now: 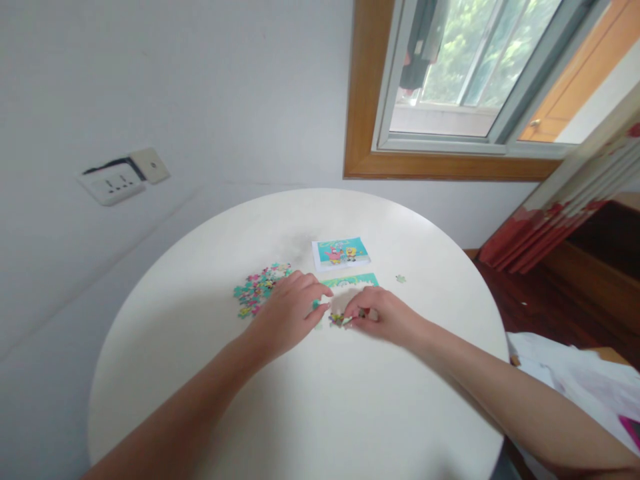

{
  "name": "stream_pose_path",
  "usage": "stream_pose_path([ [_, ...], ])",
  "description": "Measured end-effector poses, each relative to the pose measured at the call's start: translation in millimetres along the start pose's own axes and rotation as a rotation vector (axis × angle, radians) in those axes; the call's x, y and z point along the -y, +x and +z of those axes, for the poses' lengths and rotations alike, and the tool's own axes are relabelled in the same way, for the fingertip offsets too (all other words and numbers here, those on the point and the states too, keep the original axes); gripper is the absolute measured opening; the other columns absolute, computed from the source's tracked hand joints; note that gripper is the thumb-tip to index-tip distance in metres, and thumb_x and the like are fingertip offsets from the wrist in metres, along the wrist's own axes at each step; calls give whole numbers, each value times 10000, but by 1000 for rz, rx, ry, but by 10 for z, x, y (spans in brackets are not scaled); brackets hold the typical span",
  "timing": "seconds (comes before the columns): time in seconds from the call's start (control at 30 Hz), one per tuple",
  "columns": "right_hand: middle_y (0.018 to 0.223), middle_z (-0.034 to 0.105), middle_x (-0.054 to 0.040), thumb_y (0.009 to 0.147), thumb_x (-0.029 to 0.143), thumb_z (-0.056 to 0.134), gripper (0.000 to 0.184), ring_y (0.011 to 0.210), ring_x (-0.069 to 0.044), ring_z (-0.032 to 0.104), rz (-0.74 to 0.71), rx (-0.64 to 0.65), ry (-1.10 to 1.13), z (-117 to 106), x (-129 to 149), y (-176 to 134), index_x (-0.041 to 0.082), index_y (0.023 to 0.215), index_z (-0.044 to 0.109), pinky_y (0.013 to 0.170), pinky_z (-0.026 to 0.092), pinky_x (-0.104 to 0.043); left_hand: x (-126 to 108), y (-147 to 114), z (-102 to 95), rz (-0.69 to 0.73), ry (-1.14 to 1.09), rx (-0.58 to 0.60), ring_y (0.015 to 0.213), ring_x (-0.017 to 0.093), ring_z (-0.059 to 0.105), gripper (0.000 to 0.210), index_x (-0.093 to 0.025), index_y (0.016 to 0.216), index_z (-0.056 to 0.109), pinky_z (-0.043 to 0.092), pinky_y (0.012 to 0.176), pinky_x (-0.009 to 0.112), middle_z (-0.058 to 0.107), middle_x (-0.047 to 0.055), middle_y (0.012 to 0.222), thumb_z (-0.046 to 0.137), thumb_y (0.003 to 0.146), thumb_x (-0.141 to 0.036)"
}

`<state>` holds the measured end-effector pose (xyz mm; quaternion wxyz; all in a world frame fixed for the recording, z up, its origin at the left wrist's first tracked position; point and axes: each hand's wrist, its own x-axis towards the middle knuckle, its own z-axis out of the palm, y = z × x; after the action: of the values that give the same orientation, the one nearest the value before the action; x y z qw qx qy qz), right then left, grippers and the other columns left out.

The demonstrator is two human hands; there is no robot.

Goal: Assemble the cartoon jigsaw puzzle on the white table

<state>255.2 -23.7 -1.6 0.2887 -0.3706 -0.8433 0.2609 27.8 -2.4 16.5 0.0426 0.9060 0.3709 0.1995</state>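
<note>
My left hand (pixel 295 303) hovers over the table between the heap of jigsaw pieces (pixel 250 293) and the partly joined puzzle. Its thumb and forefinger are apart with nothing between them; a small teal piece (pixel 316 304) shows in the gap. With thumb and fingers together, my right hand (pixel 375 312) pinches a pale green jigsaw piece (pixel 347 321) beside a small cluster of multicoloured pieces (pixel 336 319). Just beyond both hands lies a joined green strip of puzzle (pixel 350 280), its near part hidden by my right hand. Behind it is a picture card (pixel 343 253) with two cartoon figures.
One loose piece (pixel 401 279) lies to the right on the round white table (pixel 320 413). A wall with a socket (pixel 114 183) and a wood-framed window (pixel 450 164) stands behind. White papers or bags (pixel 565 367) sit at the right, below a red and white curtain (pixel 530 230).
</note>
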Motion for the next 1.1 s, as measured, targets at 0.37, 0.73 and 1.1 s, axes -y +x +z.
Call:
stream_pose_path([
  [0.37, 744, 667, -14, 804, 145, 632, 157, 715, -132, 545, 105, -87, -64, 46, -154, 213, 207, 893, 745, 698, 416, -237, -59, -19, 74, -37, 17, 115, 951, 233, 506, 70, -229, 888, 654, 368, 849, 367, 603, 32, 899, 655, 822, -252],
  [0.73, 714, 633, 4, 783, 129, 647, 160, 674, -119, 518, 94, -68, -105, 91, -155, 232, 226, 853, 753, 688, 390, -239, -92, -15, 168, -73, 32, 121, 947, 236, 509, 140, -221, 862, 650, 373, 827, 362, 598, 35, 901, 696, 802, -339],
  [1.1, 724, 677, -1, 792, 171, 673, 101, 749, -147, 527, 23, -68, -155, 135, -236, 243, 230, 833, 744, 748, 381, -272, -109, -9, 155, -86, 34, 132, 947, 244, 509, 147, -222, 862, 658, 371, 830, 375, 602, 37, 902, 721, 782, -328],
])
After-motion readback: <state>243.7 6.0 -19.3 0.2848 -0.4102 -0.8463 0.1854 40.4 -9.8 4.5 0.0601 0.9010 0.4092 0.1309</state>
